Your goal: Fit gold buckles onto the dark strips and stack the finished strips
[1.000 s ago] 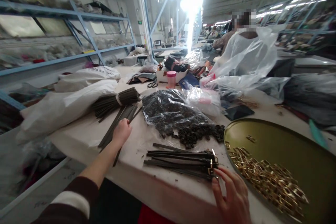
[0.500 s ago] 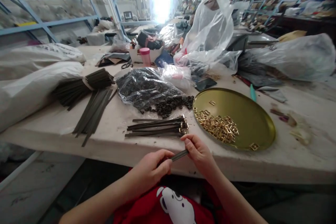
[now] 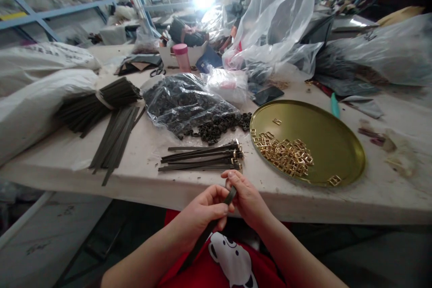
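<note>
My left hand (image 3: pixel 212 209) is closed around a dark strap (image 3: pixel 199 247), whose tail hangs down past the wrist toward my lap. Close against it, my right hand (image 3: pixel 245 195) pinches the upper end of this strap, and its fingertips partly hide that end. Just beyond my hands lies a row of dark straps with gold buckles (image 3: pixel 199 158) on the table's front part. To the right, a round gold tray (image 3: pixel 334 144) carries a heap of loose gold buckles (image 3: pixel 286 155). Small black loops (image 3: pixel 219 128) spill from a clear plastic bag (image 3: pixel 182 99) behind the row.
Loose dark straps (image 3: pixel 114 144) lie at the left beside a tied bundle of straps (image 3: pixel 97 101). White sacks (image 3: pixel 37 103) fill the left edge. Farther back stand a pink-lidded jar (image 3: pixel 182 58), scissors (image 3: pixel 157 70) and a large clear bag (image 3: pixel 276 13). A teal tool (image 3: pixel 335 105) lies behind the tray.
Both hands have come closer together, and the strap between them now slants down to the left with its tail showing below my left hand. The view has tipped slightly downward.
</note>
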{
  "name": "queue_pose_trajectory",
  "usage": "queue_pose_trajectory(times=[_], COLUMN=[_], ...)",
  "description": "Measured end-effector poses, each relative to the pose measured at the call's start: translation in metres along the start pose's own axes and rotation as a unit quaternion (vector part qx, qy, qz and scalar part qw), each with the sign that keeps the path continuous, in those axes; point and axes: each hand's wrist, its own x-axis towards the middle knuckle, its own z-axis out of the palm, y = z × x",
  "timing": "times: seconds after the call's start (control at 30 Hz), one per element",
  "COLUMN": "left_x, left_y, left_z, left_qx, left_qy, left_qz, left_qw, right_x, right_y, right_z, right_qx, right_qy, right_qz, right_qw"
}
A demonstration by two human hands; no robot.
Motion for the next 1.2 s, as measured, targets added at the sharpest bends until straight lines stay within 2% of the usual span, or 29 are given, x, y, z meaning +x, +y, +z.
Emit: queue_pose_trajectory(times=[0.17, 0.33, 0.5, 0.6, 0.7, 0.77, 0.8, 0.97, 1.07, 1.2], left_x=[0.004, 0.007, 0.003, 0.000, -0.002, -0.003, -0.004, -0.008, -0.010, -0.013], left_y=[0.002, 0.003, 0.006, 0.006, 0.006, 0.006, 0.006, 0.006, 0.006, 0.008], left_z=[-0.010, -0.019, -0.017, -0.016, -0.014, -0.012, -0.011, -0.006, -0.005, -0.003], left_qx=[-0.010, -0.039, -0.018, 0.023, 0.048, 0.052, 0.052, 0.063, 0.064, 0.067], left_qy=[-0.006, -0.012, -0.009, 0.013, 0.032, 0.038, 0.040, 0.041, 0.032, 0.048], left_qz=[0.009, 0.001, -0.002, -0.016, -0.024, -0.020, -0.017, -0.003, 0.013, 0.029], left_qw=[1.000, 0.999, 1.000, 1.000, 0.998, 0.998, 0.998, 0.997, 0.997, 0.996], right_x=[0.005, 0.007, 0.011, 0.010, 0.007, 0.003, 0.001, -0.009, -0.016, -0.023], right_y=[0.005, 0.000, 0.006, 0.007, 0.002, -0.002, -0.003, -0.005, -0.006, -0.012], right_z=[-0.001, -0.001, 0.002, 0.001, -0.001, -0.001, -0.002, -0.002, -0.001, 0.000], right_qx=[0.027, 0.049, -0.018, -0.149, -0.313, -0.391, -0.412, -0.412, -0.389, -0.356], right_qy=[0.027, -0.006, 0.019, 0.071, 0.101, 0.084, 0.069, 0.017, -0.010, -0.039], right_qz=[0.022, 0.054, 0.055, -0.032, -0.172, -0.216, -0.218, -0.174, -0.167, -0.164], right_qw=[0.999, 0.997, 0.998, 0.986, 0.929, 0.891, 0.882, 0.894, 0.906, 0.919])
